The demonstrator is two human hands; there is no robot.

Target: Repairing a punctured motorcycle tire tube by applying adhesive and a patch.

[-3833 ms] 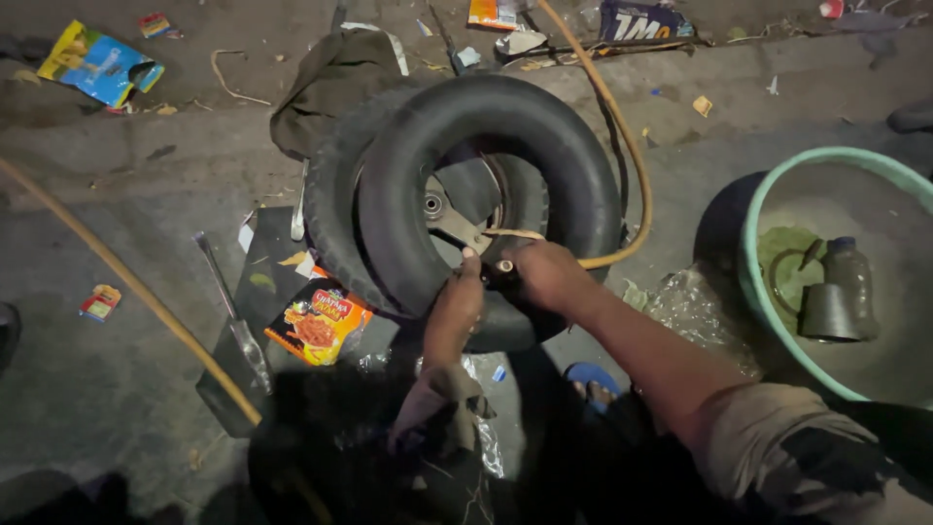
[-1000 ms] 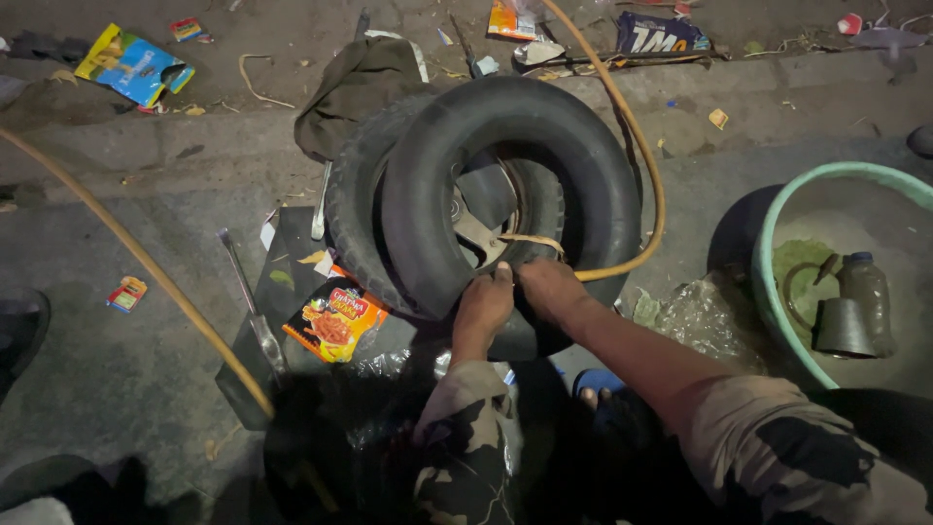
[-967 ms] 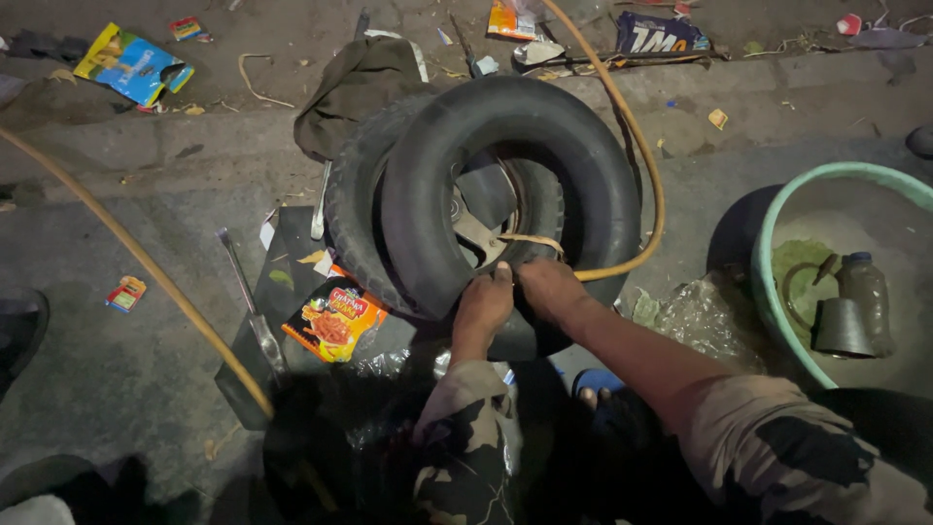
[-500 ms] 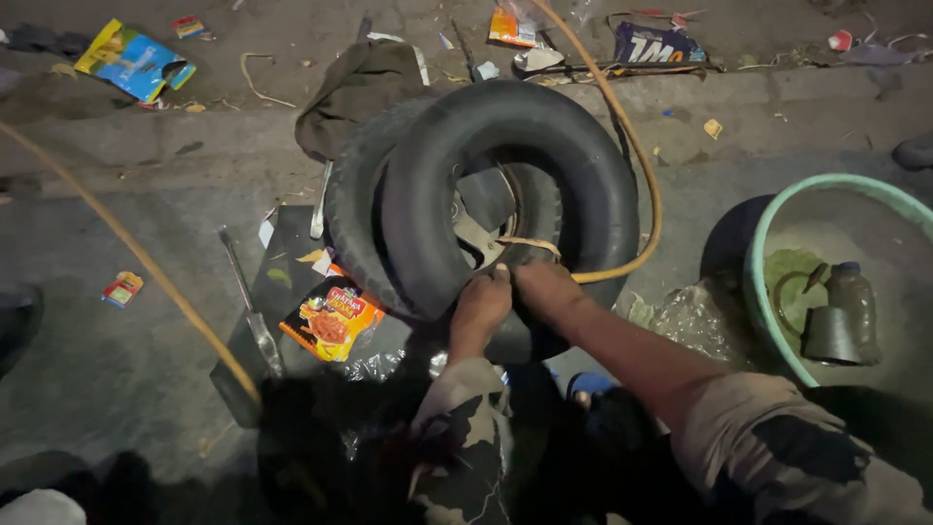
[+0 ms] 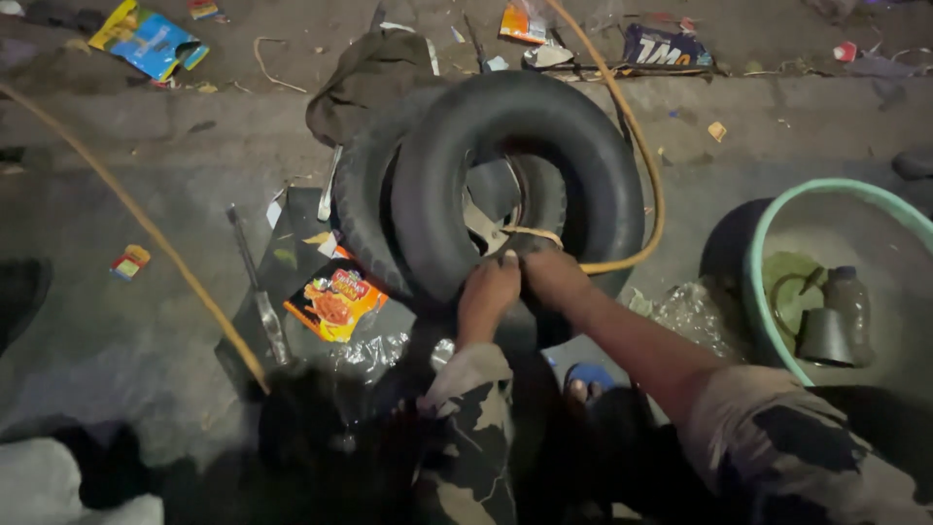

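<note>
A: Hands first. Where are they?

B: Centre of the frame, low. Left hand [image 5: 488, 292] and right hand [image 5: 554, 275] sit side by side, touching, both pressed onto the lower rim of the fat black rubber inner tube [image 5: 525, 185]. Fingers curl over the rubber at the inner edge; both look clamped on it, though the fingertips are partly hidden.

A: And the tube itself?

B: Upright, centre of the frame, leaning against a black treaded tyre [image 5: 364, 209] that stands just behind and to its left. Both rest on the grey concrete floor [image 5: 117, 321].

A: Anything running to it?

B: A thin orange hose [image 5: 649, 175] comes down from the top edge, curves round the tube's right side and ends near the hands.

A: Surroundings?

B: An orange snack wrapper [image 5: 335, 303] lies on a dark sheet, lower left of the tyre. A long metal bar [image 5: 258, 292] lies just left of the wrapper. A green plastic basin [image 5: 763, 282] sits at the right edge, holding a clear plastic bottle [image 5: 853, 301] and a dark cup [image 5: 824, 337]. A blue and yellow packet [image 5: 146, 41] lies in the upper left corner. Crumpled clear plastic [image 5: 685, 309] lies between tube and basin.
</note>
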